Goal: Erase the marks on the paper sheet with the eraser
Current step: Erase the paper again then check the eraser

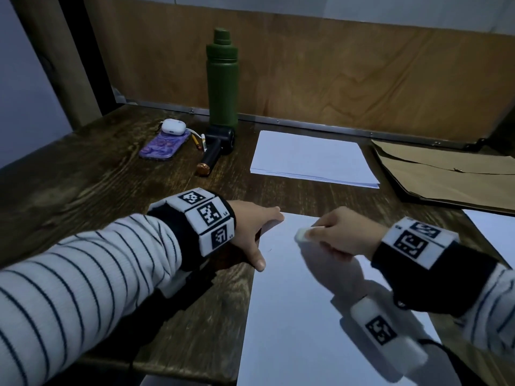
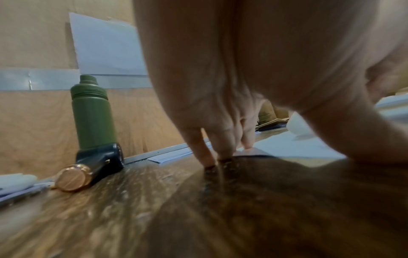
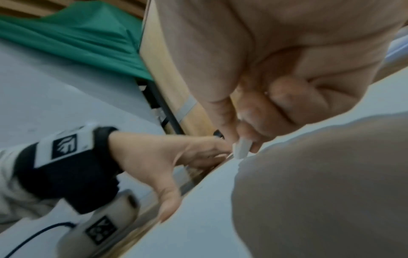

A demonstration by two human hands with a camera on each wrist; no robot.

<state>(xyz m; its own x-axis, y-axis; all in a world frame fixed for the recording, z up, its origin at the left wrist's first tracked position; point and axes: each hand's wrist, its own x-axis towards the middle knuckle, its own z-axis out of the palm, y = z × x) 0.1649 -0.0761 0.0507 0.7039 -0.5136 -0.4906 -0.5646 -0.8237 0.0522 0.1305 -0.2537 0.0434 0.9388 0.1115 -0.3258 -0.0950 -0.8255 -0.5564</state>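
Note:
A white paper sheet (image 1: 306, 316) lies on the dark wooden desk (image 1: 83, 176) in front of me. My right hand (image 1: 334, 238) pinches a small white eraser (image 1: 302, 235) just above the sheet's upper part; the eraser (image 3: 241, 149) shows between thumb and fingers in the right wrist view. A faint small mark (image 1: 269, 249) sits near the sheet's left edge. My left hand (image 1: 256, 229) lies flat with straight fingers on the sheet's top left corner and the desk beside it; in the left wrist view its fingertips (image 2: 207, 157) touch the wood.
A stack of white paper (image 1: 312, 160) lies further back. A green bottle (image 1: 222, 79), a black handheld device (image 1: 217, 151), a purple phone (image 1: 164, 146) with a white earbud case (image 1: 173, 126) stand at the back left. Brown paper (image 1: 451, 176) lies at the right.

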